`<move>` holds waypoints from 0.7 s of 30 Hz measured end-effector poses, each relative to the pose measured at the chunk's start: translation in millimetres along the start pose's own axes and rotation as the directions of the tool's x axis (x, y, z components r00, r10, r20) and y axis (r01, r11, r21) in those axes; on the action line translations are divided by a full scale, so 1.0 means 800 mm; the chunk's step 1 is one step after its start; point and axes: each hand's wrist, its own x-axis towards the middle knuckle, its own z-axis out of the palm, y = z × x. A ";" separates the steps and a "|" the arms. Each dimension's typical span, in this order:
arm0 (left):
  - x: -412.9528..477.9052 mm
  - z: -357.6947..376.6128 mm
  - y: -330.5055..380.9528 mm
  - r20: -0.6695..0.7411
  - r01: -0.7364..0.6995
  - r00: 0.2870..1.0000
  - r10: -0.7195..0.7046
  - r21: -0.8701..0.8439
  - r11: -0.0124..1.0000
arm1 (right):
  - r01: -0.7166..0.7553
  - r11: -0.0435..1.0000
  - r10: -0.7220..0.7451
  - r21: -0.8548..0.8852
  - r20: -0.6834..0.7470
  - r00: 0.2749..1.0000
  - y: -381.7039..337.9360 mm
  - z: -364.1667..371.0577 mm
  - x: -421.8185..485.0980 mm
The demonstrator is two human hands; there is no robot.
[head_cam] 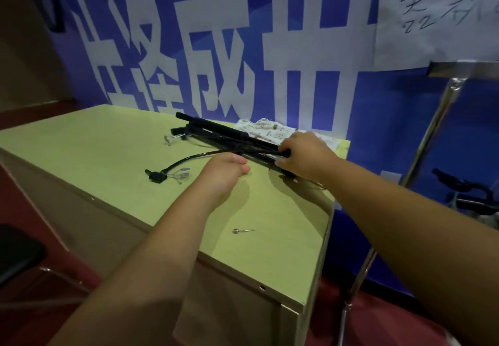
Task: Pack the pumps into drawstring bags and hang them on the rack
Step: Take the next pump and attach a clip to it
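Several long black pumps (224,133) lie in a pile at the back of the yellow-green table (102,140). My right hand (305,153) grips the near end of one pump. My left hand (225,172) sits just left of it, fingers curled at a thin black hose (189,157) that curves left to a black nozzle (154,176) with small tagged needles. Patterned white drawstring bags (270,129) lie behind the pumps, partly hidden by my right hand. A chrome rack pole (421,153) with a crossbar (464,68) stands to the right of the table.
A loose metal needle (243,230) lies near the table's front right. Small clear clips (169,139) lie left of the pump pile. A blue banner with white characters fills the wall behind. Black pump parts (467,191) show at far right, and a dark seat (16,253) at lower left.
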 end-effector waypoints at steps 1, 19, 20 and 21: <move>0.004 0.002 -0.003 0.003 -0.010 1.000 0.010 0.028 1.000 | 0.038 0.993 -0.037 -0.111 0.014 0.999 -0.003 0.008 0.007; 0.011 -0.002 -0.010 -0.020 -0.050 0.998 0.052 0.064 0.997 | 0.016 0.917 -0.052 -0.398 -0.080 0.995 -0.025 0.014 0.045; 0.011 -0.002 -0.009 -0.022 -0.046 0.999 0.047 0.067 0.997 | 0.004 0.905 -0.053 -0.426 -0.104 0.993 -0.028 0.013 0.044; 0.013 -0.001 -0.010 -0.018 -0.039 0.999 0.040 0.068 0.997 | -0.011 0.898 -0.050 -0.441 -0.128 0.991 -0.030 0.011 0.044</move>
